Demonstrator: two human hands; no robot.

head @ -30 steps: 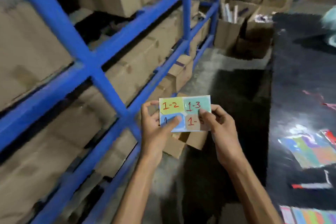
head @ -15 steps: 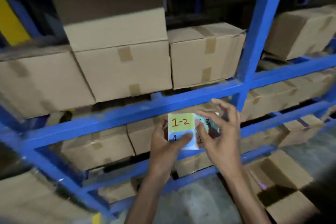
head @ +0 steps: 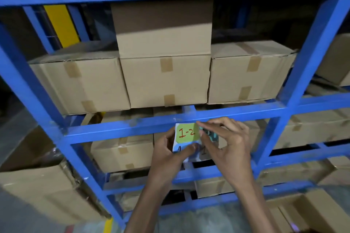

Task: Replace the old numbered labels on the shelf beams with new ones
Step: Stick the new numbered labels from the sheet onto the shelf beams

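Observation:
A white sheet of coloured numbered labels [head: 186,133] is held just below a blue shelf beam [head: 144,125]. Its green label reads "1-2"; the teal and lower labels are mostly hidden by fingers. My left hand [head: 166,154] grips the sheet's lower left, thumb pressed on its front. My right hand [head: 225,143] pinches the upper right corner of the green label with thumb and forefinger. The beam's face shows scuffed pale patches above the sheet.
The blue steel rack [head: 310,58] holds taped cardboard boxes [head: 165,79] on every level. A yellow post [head: 61,24] stands behind at upper left. More boxes [head: 45,193] sit at lower left and lower right on the grey floor.
My view swung from along the aisle to facing the rack squarely. Both hands carried the sheet up to the beam, and my right fingers moved from the sheet's right edge onto the green label's corner.

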